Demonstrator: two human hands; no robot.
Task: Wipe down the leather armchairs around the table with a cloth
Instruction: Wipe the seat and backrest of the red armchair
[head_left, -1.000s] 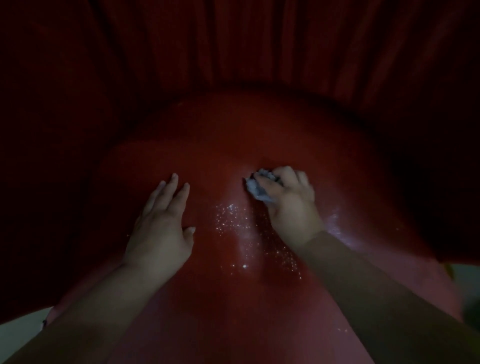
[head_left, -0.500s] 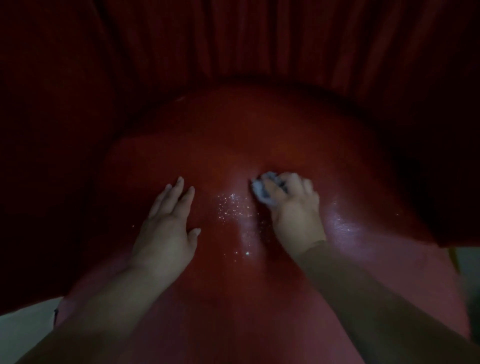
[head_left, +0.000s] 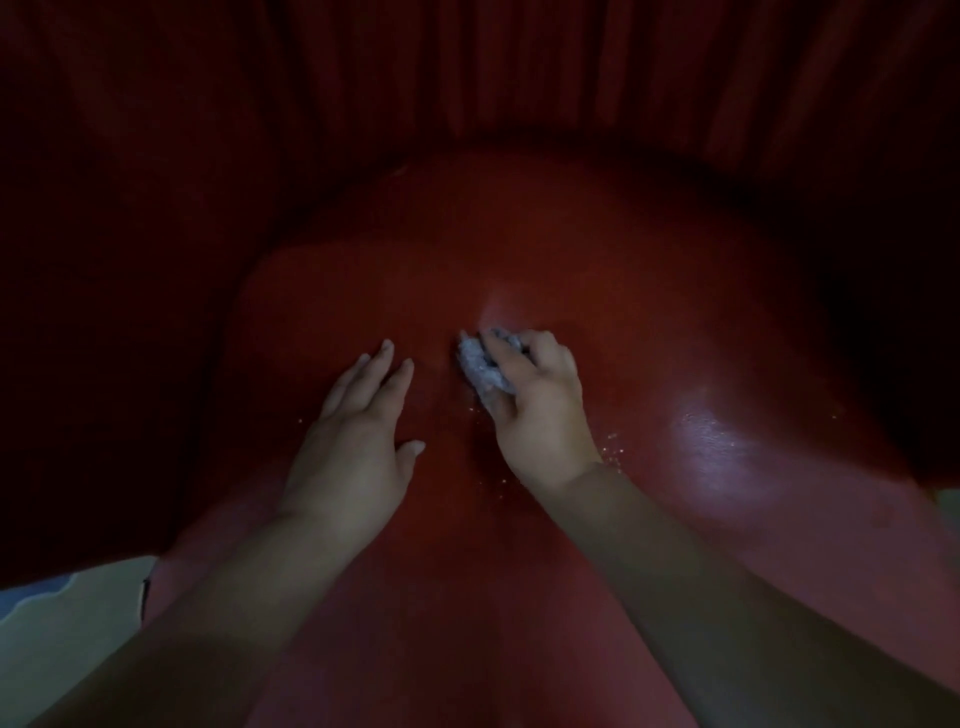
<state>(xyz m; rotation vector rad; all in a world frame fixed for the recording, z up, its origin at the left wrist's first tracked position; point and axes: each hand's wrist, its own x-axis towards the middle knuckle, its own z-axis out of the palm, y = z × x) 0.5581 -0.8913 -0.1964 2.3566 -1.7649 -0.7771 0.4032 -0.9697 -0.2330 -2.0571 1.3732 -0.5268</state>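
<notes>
Right hand clamps the balled cloth on the armchair seat; left hand flat, fingers straight; droplets remain, so wiping looks unfinished.

Place: a dim lounge or sitting room; which building it belongs to cannot be told.
Main clue: a red leather armchair with a glossy, padded seat fills the view.
Behind the armchair: its dark red pleated back rises in vertical folds.
Left of the armchair: a strip of pale floor.
Light: low, one soft sheen on the armchair seat.
</notes>
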